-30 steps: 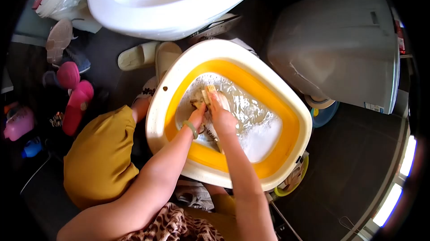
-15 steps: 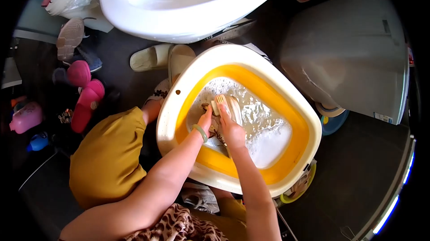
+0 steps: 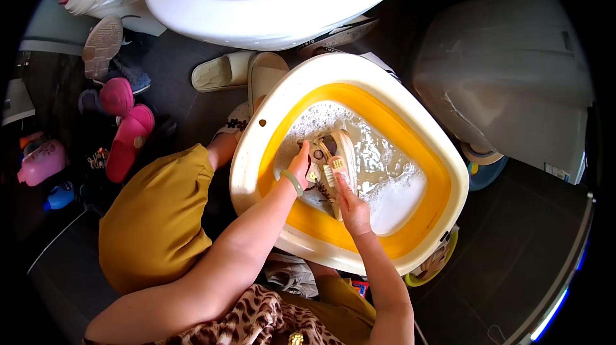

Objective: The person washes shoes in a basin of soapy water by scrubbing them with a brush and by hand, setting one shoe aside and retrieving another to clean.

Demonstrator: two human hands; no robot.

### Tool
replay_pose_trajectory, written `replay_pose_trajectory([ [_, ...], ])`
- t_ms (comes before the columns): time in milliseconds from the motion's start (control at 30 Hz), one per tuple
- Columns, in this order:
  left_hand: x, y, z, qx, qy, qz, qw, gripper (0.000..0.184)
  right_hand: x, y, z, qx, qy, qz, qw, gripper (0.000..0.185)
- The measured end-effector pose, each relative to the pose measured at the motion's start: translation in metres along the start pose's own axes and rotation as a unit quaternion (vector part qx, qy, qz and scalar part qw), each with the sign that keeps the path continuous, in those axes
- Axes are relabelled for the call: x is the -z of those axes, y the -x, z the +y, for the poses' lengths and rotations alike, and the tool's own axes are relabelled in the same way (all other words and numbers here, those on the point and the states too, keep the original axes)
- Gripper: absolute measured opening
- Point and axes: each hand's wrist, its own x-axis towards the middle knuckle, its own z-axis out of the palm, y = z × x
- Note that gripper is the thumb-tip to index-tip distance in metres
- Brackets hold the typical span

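Observation:
A wet, light-coloured shoe (image 3: 346, 145) with dark markings lies tilted in soapy water (image 3: 378, 156) inside a yellow and white basin (image 3: 242, 175). My left hand (image 3: 299, 169), a pale green bangle at its wrist, grips the shoe's left side; some of its fingers are hidden by the shoe. My right hand (image 3: 354, 209) is closed around the handle of a scrub brush (image 3: 337, 165). The brush is over the shoe's near right part, its pale bristles turned left toward the upper.
A white toilet (image 3: 282, 21) stands beyond the basin and a grey bin-like box (image 3: 507, 82) to its right. Beige slippers (image 3: 221, 72), pink slippers (image 3: 130, 143) and other shoes lie at left. A yellow-green tub (image 3: 443, 261) sits by the basin's near right edge.
My right hand and the brush have moved right and toward me, uncovering more of the shoe. My left hand still holds the shoe. The whole view has shifted slightly.

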Motion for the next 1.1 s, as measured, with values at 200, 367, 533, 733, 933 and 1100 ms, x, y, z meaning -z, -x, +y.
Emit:
replay_pose_trajectory([
  [200, 0.011, -0.017, -0.009, -0.004, 0.035, -0.035, 0.999, 0.059, -0.014, 0.01, -0.003, 0.068, 0.054, 0.032, 0.996, 0.044],
  [367, 0.001, 0.005, -0.006, 0.019, 0.039, -0.042, 0.998, 0.057, -0.014, -0.047, -0.043, 0.057, 0.148, -0.007, 0.987, 0.042],
  [533, 0.009, -0.005, -0.003, -0.06, 0.038, -0.106, 0.992, 0.068, -0.029, -0.065, -0.047, 0.048, 0.183, 0.022, 0.982, 0.043],
  [733, 0.003, 0.01, 0.001, -0.041, 0.075, -0.173, 0.981, 0.084, 0.0, 0.028, -0.012, 0.106, 0.178, -0.019, 0.978, 0.045],
  [933, -0.001, 0.02, 0.0, -0.025, 0.078, -0.116, 0.99, 0.077, -0.027, -0.064, -0.044, 0.069, 0.204, 0.007, 0.977, 0.045],
  [1100, -0.003, 0.028, 0.013, 0.014, 0.089, -0.105, 0.99, 0.079, -0.025, -0.031, -0.028, 0.12, 0.138, 0.035, 0.983, 0.044],
])
